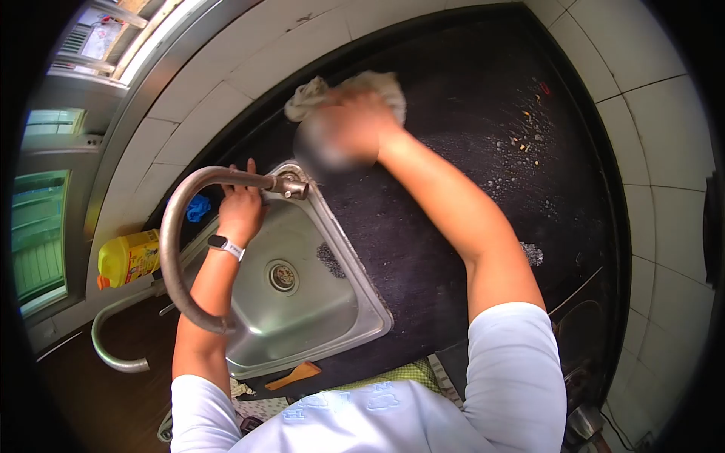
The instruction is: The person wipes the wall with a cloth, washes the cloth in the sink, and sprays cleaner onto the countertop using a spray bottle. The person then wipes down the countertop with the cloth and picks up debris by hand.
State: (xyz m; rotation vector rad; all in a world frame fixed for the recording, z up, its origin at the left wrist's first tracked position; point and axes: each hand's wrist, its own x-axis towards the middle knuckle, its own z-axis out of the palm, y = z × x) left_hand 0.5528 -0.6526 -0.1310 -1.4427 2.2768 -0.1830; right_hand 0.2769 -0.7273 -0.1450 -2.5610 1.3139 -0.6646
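Cloth [390, 89] lies under the outstretched right hand [364, 121], its grip too blurred to tell; left hand [242, 205] spread.

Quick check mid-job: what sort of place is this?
Most likely a kitchen: a stainless steel sink with a curved metal faucet is set into a black countertop, and a wooden utensil lies by the sink's near edge.

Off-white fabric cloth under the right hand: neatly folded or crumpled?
Crumpled: the off-white cloth shows uneven bulges beside the right hand, which hides its middle.
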